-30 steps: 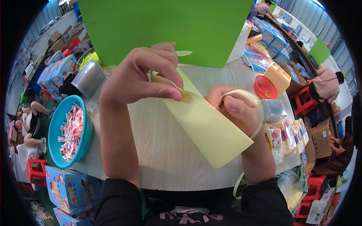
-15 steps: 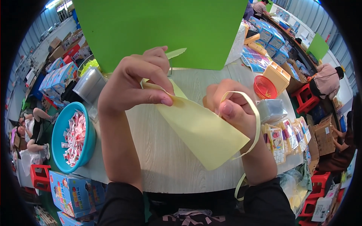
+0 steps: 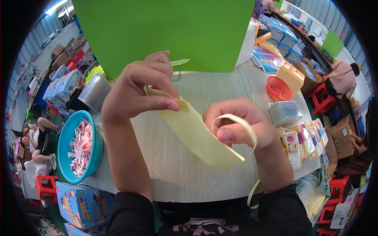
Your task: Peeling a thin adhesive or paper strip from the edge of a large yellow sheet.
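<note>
A pale yellow flexible sheet (image 3: 189,131) hangs slantwise above the table between my hands. My left hand (image 3: 136,88) is closed on its upper left end, pinching the edge between thumb and forefinger. A pale strip end (image 3: 180,61) sticks out behind the left fingers. My right hand (image 3: 246,120) is closed at the sheet's upper right edge, thumb pressed against the bent fingers. A narrow yellow strip (image 3: 253,135) loops over the right thumb; a further length of strip (image 3: 252,193) hangs by the right forearm. The right fingertips are partly hidden.
A green board (image 3: 165,31) stands behind the table (image 3: 177,181). Left is a turquoise basin (image 3: 100,141) of small packets. To the right are a red basket (image 3: 271,88), a clear plastic box (image 3: 284,113) and several packaged sets (image 3: 301,139). Other people sit on both sides.
My right hand has shifted left and slightly up along the sheet. The sheet's lower end has turned and curled, and the loop of strip is smaller. My left hand keeps its pinch.
</note>
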The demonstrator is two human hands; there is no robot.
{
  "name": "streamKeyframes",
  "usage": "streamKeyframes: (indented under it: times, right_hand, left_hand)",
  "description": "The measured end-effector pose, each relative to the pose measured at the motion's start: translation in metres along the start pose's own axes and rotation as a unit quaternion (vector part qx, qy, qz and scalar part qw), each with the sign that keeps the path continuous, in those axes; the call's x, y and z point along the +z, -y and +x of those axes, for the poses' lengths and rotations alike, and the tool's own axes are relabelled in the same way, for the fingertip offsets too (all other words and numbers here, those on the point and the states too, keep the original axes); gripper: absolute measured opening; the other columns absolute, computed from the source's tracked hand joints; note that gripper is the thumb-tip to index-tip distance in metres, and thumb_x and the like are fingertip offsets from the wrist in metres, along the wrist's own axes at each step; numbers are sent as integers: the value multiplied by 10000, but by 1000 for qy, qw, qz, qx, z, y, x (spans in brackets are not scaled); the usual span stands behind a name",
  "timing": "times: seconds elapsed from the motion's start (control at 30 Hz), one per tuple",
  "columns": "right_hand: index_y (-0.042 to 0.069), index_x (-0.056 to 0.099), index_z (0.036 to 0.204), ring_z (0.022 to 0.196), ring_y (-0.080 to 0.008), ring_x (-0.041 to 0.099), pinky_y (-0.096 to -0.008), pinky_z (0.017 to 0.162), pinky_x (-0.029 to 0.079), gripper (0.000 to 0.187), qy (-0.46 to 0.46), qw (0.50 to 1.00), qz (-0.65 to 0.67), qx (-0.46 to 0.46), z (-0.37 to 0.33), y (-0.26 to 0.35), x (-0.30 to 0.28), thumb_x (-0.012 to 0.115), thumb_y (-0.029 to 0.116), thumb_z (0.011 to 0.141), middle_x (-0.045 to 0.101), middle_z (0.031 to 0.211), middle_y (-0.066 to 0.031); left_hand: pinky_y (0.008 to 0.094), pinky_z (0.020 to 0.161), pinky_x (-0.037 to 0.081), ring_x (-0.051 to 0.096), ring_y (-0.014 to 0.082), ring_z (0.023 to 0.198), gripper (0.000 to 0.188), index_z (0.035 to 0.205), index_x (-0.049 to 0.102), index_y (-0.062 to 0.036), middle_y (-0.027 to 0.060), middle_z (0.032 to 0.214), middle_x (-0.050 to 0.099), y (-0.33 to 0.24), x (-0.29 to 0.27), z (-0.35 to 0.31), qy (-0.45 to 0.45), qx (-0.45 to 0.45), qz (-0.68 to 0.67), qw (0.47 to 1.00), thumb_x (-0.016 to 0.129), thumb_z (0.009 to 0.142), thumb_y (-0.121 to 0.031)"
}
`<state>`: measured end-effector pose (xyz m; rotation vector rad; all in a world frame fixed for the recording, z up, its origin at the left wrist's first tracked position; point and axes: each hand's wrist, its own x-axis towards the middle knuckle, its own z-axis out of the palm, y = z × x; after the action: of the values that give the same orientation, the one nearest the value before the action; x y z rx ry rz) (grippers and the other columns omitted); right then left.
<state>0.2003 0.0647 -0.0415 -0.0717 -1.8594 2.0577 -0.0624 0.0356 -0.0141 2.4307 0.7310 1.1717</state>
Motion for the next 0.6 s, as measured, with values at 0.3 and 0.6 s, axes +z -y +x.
streamKeyframes:
  times: [0.3,0.6]
  right_hand:
    - [-24,603,858,619,-32,507,-193,538,364,182,-21,998,-24,50,1,11,14,659,147,888,574,708,15]
    - [11,570,833,573,-30,463,-190,510,348,184,-36,999,-19,25,4,8,7,647,161,905,531,687,24]
  left_hand:
    - [409,979,334,474,158,720,181,691,702,-78,-19,621,499,-10,0,5,41,-36,79,995,853,640,-166]
    - [372,946,357,537,217,889,237,831,704,-75,50,856,604,-23,7,15,52,-28,130,990,806,668,-214]
